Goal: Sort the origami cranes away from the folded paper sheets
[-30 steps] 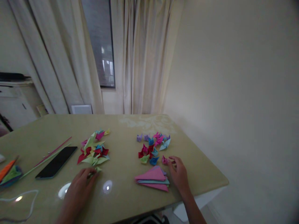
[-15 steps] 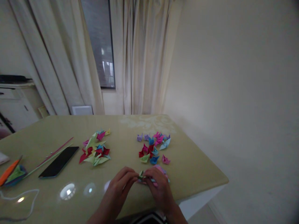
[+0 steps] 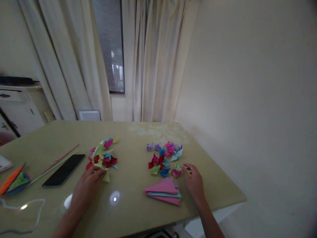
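Observation:
My left hand (image 3: 92, 180) is over the near edge of the left pile of folded paper cranes. Its fingers are closed on a pale green paper crane (image 3: 106, 177), partly hidden beneath them. On the right, my right hand (image 3: 194, 181) has its fingers curled loosely apart, holding nothing. Just left of its fingertips are a small light green folded paper piece (image 3: 177, 166) and a pink one (image 3: 175, 173). These belong to a group of small colourful folded pieces, including a blue one (image 3: 164, 172). Nearer to me lies a stack of pink and light blue folded papers (image 3: 162, 187).
A black phone (image 3: 63, 171) lies left of the crane pile, beside thin pink and green strips (image 3: 54, 167). Farther left are an orange object (image 3: 11, 180) and a white cable (image 3: 37, 211). The table (image 3: 133, 155) borders a wall on the right.
My hands have separated from above the paper stack. The light green piece they held now stands by the pink one. My left hand has reached the crane pile; my right moved right.

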A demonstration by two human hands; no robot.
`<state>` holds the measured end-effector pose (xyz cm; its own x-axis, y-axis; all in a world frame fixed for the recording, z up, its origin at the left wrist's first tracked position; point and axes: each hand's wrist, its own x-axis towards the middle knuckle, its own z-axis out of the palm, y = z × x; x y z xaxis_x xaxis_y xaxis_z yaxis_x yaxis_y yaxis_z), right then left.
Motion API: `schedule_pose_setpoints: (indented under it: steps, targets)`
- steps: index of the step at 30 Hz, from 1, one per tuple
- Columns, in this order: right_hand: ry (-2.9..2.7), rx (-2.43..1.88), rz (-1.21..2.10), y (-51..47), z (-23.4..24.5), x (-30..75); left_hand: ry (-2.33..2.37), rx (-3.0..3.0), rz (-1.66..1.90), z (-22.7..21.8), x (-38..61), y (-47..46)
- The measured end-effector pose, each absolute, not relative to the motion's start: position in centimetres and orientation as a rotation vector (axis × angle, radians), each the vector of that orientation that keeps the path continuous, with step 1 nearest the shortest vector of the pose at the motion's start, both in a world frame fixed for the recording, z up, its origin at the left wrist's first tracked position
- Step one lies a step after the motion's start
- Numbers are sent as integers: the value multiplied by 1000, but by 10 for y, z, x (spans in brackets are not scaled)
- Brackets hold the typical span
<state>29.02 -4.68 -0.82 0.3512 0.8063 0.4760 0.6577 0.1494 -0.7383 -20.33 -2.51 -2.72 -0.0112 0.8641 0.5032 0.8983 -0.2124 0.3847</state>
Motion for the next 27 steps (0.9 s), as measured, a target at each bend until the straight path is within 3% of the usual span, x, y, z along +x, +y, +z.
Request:
schedule_pose_setpoints:
  steps: [4, 8, 13, 27]
  targets:
    - [-1381, -1414, 72, -72, 7, 253, -1816, -2187, -1501, -3, -179, -35]
    - [-1745, -1133, 391, -98, 32, 200, -1674, -2499, -1842, 26, -127, -57]
    - [-1788, -890, 716, -103, 55, 157, -1518, -2887, -1981, 46, -67, -80]
    - [-1857, -1001, 645, -25, 66, 175, -1569, -3006, -1877, 54, -47, -8]
